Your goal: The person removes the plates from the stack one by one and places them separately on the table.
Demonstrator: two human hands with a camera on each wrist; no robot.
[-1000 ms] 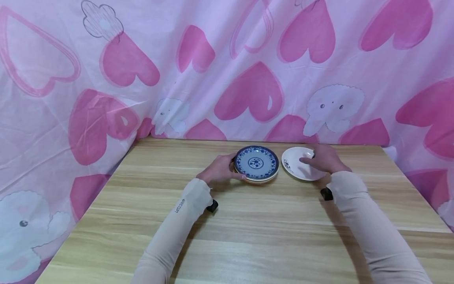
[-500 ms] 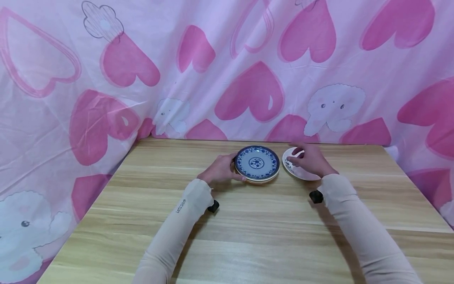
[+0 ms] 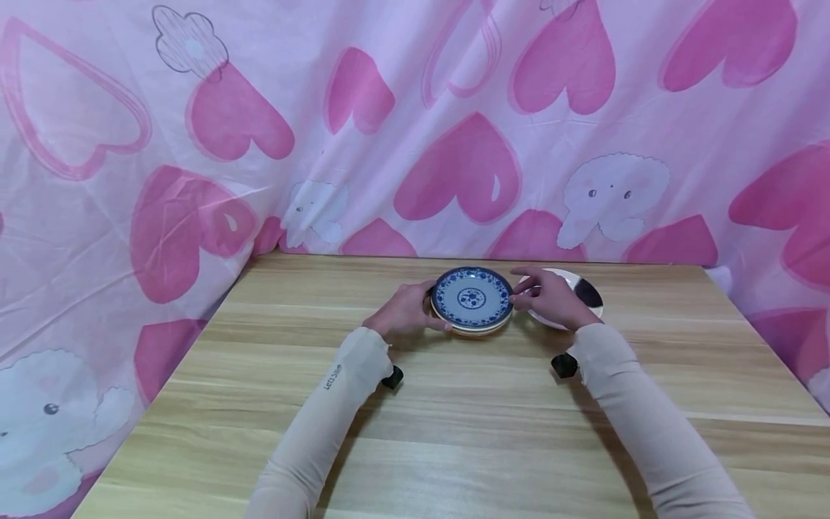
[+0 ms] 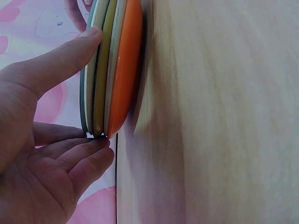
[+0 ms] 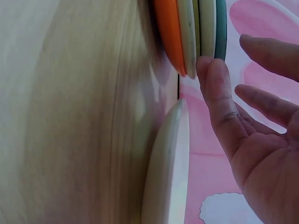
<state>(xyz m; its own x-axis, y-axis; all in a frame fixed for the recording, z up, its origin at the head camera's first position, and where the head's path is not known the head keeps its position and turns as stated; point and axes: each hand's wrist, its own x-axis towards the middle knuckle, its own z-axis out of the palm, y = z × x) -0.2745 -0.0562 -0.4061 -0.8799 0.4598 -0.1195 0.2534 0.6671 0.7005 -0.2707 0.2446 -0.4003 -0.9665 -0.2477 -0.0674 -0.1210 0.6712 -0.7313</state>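
Observation:
A stack of plates is near the table's back edge. Its top one, a blue-and-white patterned plate point(image 3: 471, 297), lies face up; an orange dish point(image 4: 125, 65) forms the bottom. My left hand point(image 3: 405, 310) holds the stack's left side, thumb against the front rim and fingers at the far side. At the right rim is my right hand point(image 3: 551, 297). In the right wrist view its thumb point(image 5: 217, 79) touches or nearly touches the upper plates, while the other fingers stand apart from them. Beneath that hand, a white plate point(image 3: 570, 277) with a dark patch is partly hidden.
The wood-grain table point(image 3: 454, 432) stretches toward me. A pink heart-patterned cloth point(image 3: 363, 166) hangs behind it and along its sides. Black wrist cameras point(image 3: 564, 365) sit under both wrists.
My right hand has moved left from over the white plate to the stack's right rim, uncovering the white plate's dark patch. My left hand keeps its place at the stack.

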